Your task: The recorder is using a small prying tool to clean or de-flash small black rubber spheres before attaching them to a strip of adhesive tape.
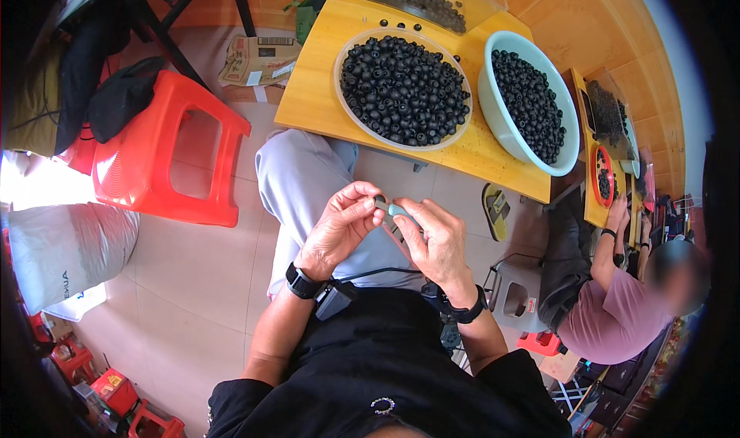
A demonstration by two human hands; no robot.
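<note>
My left hand (337,228) pinches a small round black part (378,199) between thumb and fingertips, above my lap. Close against it, my right hand (439,241) grips a small tool with a pale green handle (395,210). The tool's short, light-coloured tip points at the black part; whether the two touch I cannot tell. Just beyond my hands, a round clear tub (338,75) on the table is heaped with black parts (405,91) that have holes in them. To its right, a pale turquoise basin (491,106) holds more of them.
The yellow wooden table (308,102) carries a clear bin (432,2) of black parts at the back. A red stool (169,153) and a white sack (73,241) stand on my left. At right, a co-worker (609,315) sits near a red bowl (603,177). A sandal (496,210) lies on the floor.
</note>
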